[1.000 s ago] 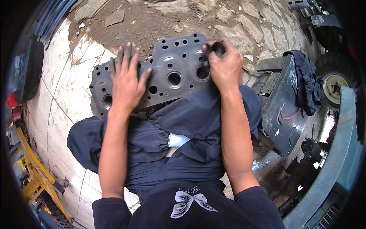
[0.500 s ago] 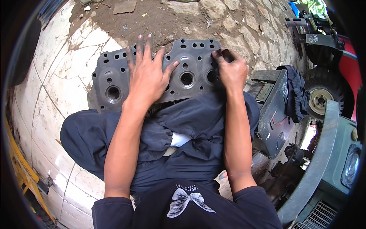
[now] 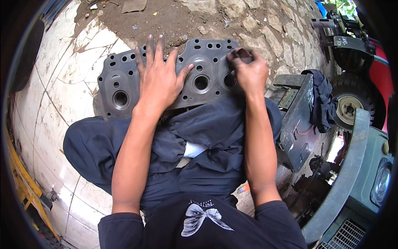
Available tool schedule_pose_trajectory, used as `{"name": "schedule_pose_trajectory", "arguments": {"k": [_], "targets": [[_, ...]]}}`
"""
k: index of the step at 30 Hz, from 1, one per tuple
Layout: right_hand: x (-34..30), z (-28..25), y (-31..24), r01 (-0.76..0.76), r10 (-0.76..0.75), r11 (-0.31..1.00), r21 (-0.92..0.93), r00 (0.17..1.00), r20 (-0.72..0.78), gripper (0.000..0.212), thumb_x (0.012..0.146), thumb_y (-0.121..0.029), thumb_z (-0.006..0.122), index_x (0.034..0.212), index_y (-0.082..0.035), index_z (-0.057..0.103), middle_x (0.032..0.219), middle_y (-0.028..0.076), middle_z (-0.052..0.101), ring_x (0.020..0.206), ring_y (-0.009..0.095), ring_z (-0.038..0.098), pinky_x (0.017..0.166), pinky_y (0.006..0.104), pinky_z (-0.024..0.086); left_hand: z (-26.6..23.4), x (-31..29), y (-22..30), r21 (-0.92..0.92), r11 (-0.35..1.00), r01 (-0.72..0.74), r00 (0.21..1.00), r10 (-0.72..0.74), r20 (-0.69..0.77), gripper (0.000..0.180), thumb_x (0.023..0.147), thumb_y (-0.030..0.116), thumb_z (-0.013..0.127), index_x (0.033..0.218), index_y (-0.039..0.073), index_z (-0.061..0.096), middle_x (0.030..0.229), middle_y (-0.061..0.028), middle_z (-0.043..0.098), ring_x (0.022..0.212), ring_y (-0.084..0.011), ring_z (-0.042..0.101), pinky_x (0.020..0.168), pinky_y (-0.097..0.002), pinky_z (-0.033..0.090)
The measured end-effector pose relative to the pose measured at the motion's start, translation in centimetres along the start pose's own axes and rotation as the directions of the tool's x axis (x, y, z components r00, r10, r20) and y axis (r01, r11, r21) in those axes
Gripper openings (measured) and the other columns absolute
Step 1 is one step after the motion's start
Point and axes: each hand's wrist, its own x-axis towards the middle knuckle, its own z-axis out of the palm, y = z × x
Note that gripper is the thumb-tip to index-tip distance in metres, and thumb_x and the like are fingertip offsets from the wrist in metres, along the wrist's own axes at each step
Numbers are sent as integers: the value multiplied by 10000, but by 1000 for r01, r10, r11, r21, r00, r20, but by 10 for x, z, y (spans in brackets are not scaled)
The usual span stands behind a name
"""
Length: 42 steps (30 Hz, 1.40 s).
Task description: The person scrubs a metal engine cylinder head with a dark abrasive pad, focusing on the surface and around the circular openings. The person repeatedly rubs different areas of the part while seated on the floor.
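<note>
A dark grey engine cylinder head [image 3: 137, 89], flat face up with several round holes, lies across my crossed legs and the tiled floor. My left hand [image 3: 159, 81] rests flat on its middle, fingers spread, covering part of the holes. At the right end of the head my right hand [image 3: 251, 72] is closed on a folded dark brown sheet of sandpaper [image 3: 243, 56]. The fingers bend over the sheet close to the metal, and they hide part of the rightmost large hole. Whether the sheet touches the metal there, I cannot tell.
Right of my knee stands a grey metal box [image 3: 296, 124] with a dark cloth [image 3: 321, 101] draped over it. Beyond are a tyre [image 3: 350, 103] and a green vehicle front [image 3: 356, 195]. Cracked white tiles [image 3: 54, 124] lie left, dirt and stone paving [image 3: 265, 37] ahead.
My right hand has turned and shifted slightly left, bringing the brown sheet into sight. The cylinder head appears slightly up and left in the picture, with my left hand still on it.
</note>
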Motion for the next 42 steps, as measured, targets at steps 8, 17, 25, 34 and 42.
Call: {"name": "schedule_pose_trajectory", "arguments": {"k": [8,17,25,34,42], "targets": [[-7,6,12,30,-29,998,-51,999,23,397,813,-310,913,1062,-15,820,871,185,811,819,303,807,808,402,611,-1,-2,1,-14,1000,-2,1000,2,12,630,1056,584,573,1488,129,628,1737,-195,310,1658,-399,108,1325,-617,69],[-5,1,8,-43,46,998,-40,996,80,348,807,-305,915,1062,-78,851,916,120,832,850,246,805,829,357,610,0,-2,0,-2,1000,-6,1000,6,-5,620,1054,590,571,1478,142,637,1725,-199,331,1655,-399,125,1323,-624,62],[1,-2,4,-162,160,986,27,985,62,242,824,-223,904,1037,-117,860,883,99,830,773,199,793,775,371,610,1,-2,0,8,1000,-6,1000,6,-13,604,1047,580,591,1467,149,646,1710,-198,355,1652,-396,142,1323,-618,67],[-13,1,10,-24,26,998,-50,998,53,272,827,-243,911,1039,-83,854,876,60,834,724,156,776,661,328,583,-1,-1,0,8,1000,-13,1000,13,-1,550,1049,544,604,1441,164,667,1673,-187,421,1611,-411,246,1325,-604,110],[-13,-1,2,-54,50,996,67,997,65,222,831,-154,894,1019,-43,852,886,52,837,662,105,735,593,282,558,4,2,-5,-70,996,-60,991,51,-122,527,1050,557,591,1370,157,714,1516,-221,577,1499,-465,411,1309,-614,148]]}}
